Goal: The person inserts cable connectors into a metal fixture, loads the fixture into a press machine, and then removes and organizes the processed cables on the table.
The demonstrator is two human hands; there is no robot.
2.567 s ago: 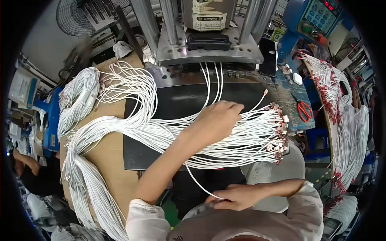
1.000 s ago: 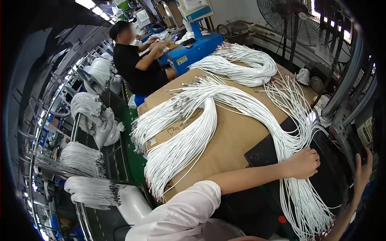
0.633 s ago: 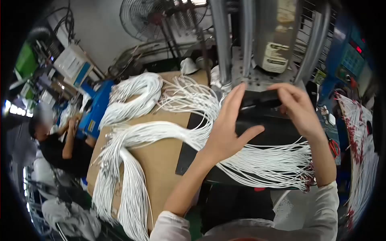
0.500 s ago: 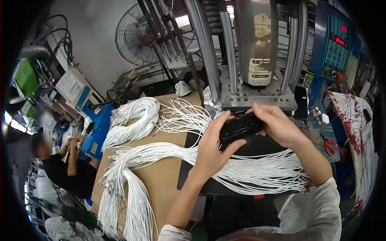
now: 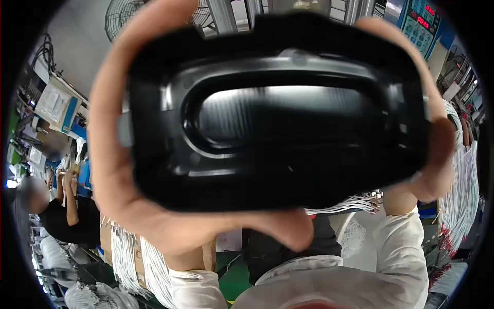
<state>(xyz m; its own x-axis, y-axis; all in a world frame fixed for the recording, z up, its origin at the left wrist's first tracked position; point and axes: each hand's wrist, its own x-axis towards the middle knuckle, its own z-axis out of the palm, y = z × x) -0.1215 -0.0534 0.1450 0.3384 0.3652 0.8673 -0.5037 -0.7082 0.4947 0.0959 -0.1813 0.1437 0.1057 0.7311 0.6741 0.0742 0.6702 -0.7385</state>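
A glossy black plastic case (image 5: 288, 170) with a raised oval ring around a ribbed window fills the middle of the head view, right in front of the camera. Wrapped round its left end is my left hand (image 5: 116, 165), fingers up the side and thumb along the lower edge. My right hand (image 5: 437, 154) grips the right end, its fingers partly behind the case. Most of the bench and the press are hidden behind it. Below the case on the left, bundles of white cables (image 5: 128, 257) hang over the bench edge.
At the upper right is a blue control box (image 5: 419, 26) with red digits. More white cables with red ends (image 5: 460, 190) hang at the right. A person in black (image 5: 72, 216) sits at the left. A fan (image 5: 121, 18) stands at the back.
Both hands have lifted the black case from over the bench up close to the camera, its oval-ringed side now facing me. It covers the press and most of the cables.
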